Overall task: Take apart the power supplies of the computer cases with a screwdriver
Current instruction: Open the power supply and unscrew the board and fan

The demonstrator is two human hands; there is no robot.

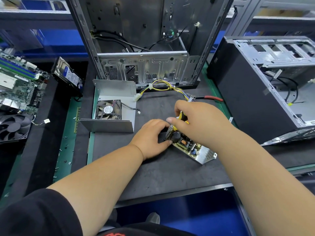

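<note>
Gripping the yellow-handled screwdriver (183, 117), the right hand (199, 123) stands above the power supply board (185, 143) at frame centre; the left hand (151, 138) pinches its left end, its long axis running toward lower right.

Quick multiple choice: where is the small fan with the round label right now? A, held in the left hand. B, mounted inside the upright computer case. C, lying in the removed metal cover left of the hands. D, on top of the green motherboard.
C: the small fan lies flat inside the removed metal cover, to the left of both hands and apart from them.
</note>
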